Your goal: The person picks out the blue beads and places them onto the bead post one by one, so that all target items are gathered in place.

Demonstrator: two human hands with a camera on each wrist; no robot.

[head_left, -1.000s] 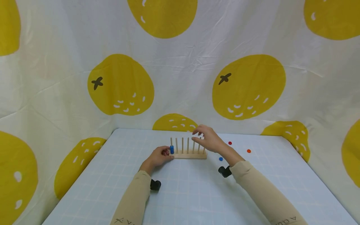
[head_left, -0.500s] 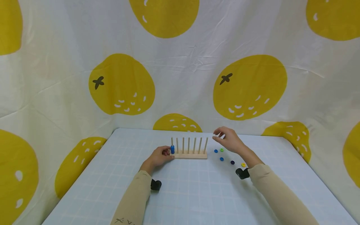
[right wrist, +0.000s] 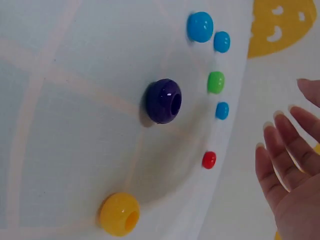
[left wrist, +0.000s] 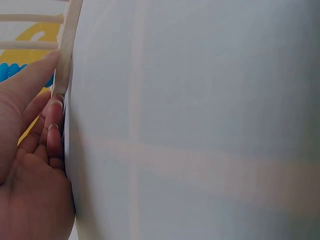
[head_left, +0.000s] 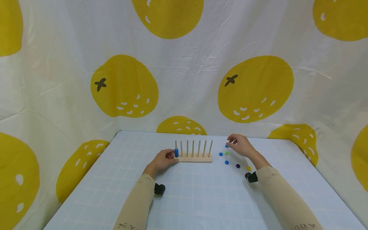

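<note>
A wooden stand (head_left: pixel 193 158) with several upright pegs sits on the table. Blue beads (head_left: pixel 176 153) are stacked on its leftmost peg. My left hand (head_left: pixel 161 160) holds the stand's left end, thumb on the base and fingers curled at its end, as the left wrist view also shows. To the right, my right hand (head_left: pixel 241 147) hovers above loose beads with nothing in it; its fingers look relaxed in the right wrist view. A blue bead (head_left: pixel 226 146) lies just below its fingertips. Close by are another blue bead (head_left: pixel 220 154) and a green bead (head_left: pixel 226 153).
Nearer the front lie a third loose blue bead (head_left: pixel 226 162), a dark purple bead (head_left: pixel 238 166) and a yellow bead (head_left: pixel 249 168). The right wrist view shows a red bead (right wrist: pixel 209 160) too. A cloth with yellow fruit prints (head_left: pixel 184 95) hangs behind the table (head_left: pixel 195 198).
My right hand has moved from over the stand's pegs to the right, then lower over the loose beads. My left hand has stayed at the stand's left end.
</note>
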